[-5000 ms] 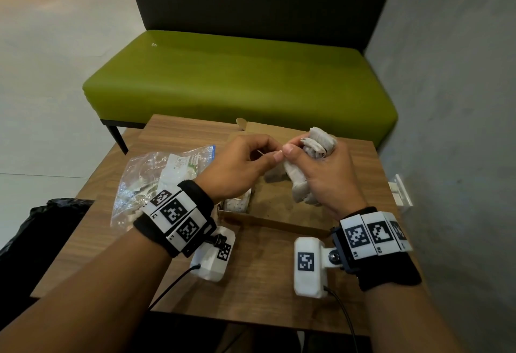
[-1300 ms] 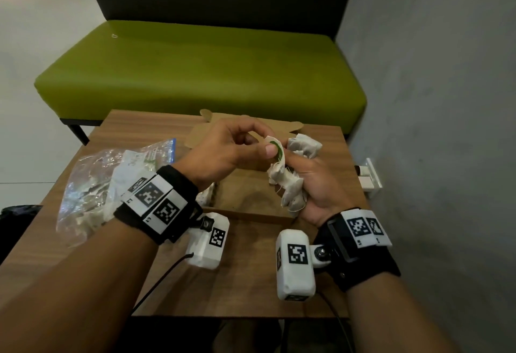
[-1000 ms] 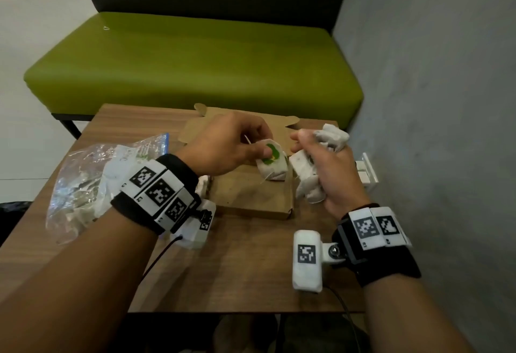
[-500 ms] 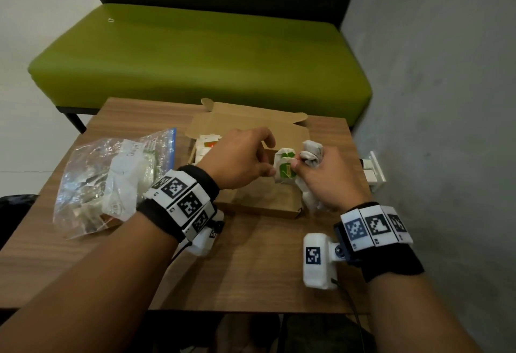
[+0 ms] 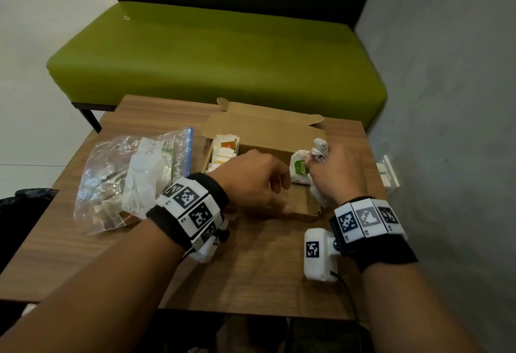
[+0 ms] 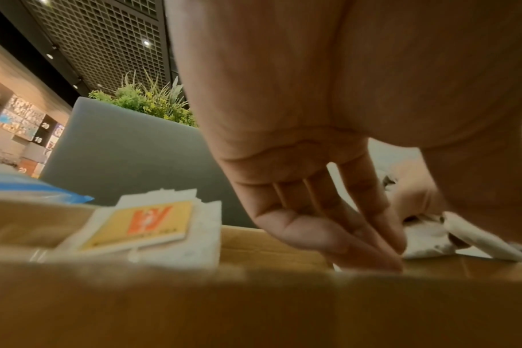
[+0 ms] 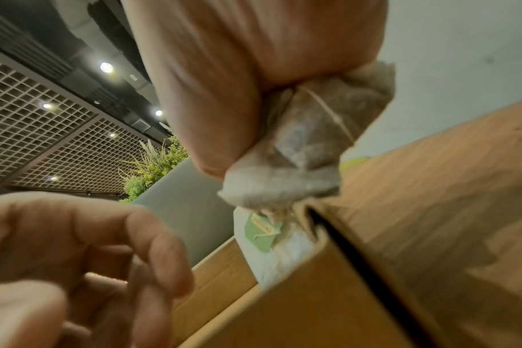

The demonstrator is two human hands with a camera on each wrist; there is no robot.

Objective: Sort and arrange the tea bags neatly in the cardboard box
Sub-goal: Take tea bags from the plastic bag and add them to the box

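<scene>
An open cardboard box (image 5: pixel 268 129) lies on the wooden table (image 5: pixel 251 283). A stack of tea bags with yellow and orange tags (image 5: pixel 224 149) (image 6: pixel 140 223) stands at its left end. One tea bag with a green tag (image 5: pixel 299 167) (image 7: pixel 263 232) stands at the right end, against my right hand (image 5: pixel 335 174). That hand grips a bunch of white tea bags (image 5: pixel 319 150) (image 7: pixel 307 141) over the box's right wall. My left hand (image 5: pixel 259 182) hangs over the middle of the box, its straight fingers (image 6: pixel 328 212) reaching down to the floor and holding nothing I can see.
A clear zip bag (image 5: pixel 131 174) holding more tea bags lies left of the box. A green bench (image 5: pixel 217 54) stands behind the table and a grey wall (image 5: pixel 446 101) runs along the right. A white fitting (image 5: pixel 388 174) sits low on that wall.
My left hand drew the green-tag tea bag out of the right hand's bunch, lowered it to the box's right end and released it. Both hands sank toward the box.
</scene>
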